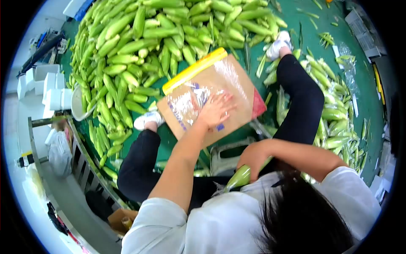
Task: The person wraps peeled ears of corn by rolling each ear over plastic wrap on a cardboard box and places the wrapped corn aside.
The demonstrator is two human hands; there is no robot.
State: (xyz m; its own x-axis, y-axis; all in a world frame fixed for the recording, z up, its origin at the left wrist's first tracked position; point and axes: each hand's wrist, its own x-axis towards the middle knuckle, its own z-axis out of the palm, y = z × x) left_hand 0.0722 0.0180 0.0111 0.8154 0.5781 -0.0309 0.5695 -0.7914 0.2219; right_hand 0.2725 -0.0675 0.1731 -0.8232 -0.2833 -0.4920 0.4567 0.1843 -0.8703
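Observation:
My left hand [218, 110] lies with its fingers spread on clear plastic film [186, 106] that covers part of a cardboard sheet [232, 80]. The cardboard has a yellow strip [194, 70] along its far edge and a red corner patch [258, 104]. Close to my lap, my right hand [252, 158] is wrapped round a green ear of corn in its husk [240, 178]. The corn's upper end is partly hidden by that hand. Beneath the cardboard's near edge shows a grey plastic stool [228, 154].
A large heap of husked-on corn [156, 36] spreads ahead and left across the green floor [296, 12]. Corn in clear plastic bags [334, 114] lies to the right. A pale basin [80, 103] and white foam boxes [57, 95] stand left, beside a metal-framed rack [80, 156].

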